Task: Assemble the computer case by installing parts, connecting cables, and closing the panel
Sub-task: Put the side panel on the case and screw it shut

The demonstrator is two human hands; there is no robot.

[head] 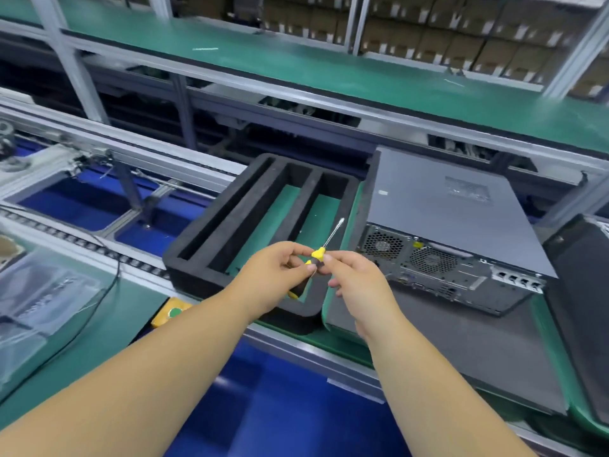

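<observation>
The left hand [276, 272] grips the yellow-and-black-handled screwdriver [318, 253], and the right hand's [354, 278] fingers [327, 257] pinch its collar, above the black foam tray [230, 225]. The closed grey metal computer case [445, 219] lies just right on the desk [461, 341].

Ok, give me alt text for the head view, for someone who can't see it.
Both hands hold a yellow-and-black screwdriver above a black foam tray: the left hand grips the handle, the right hand pinches near its top. To the right, a grey computer case lies with its panel closed, rear ports facing the camera.
</observation>
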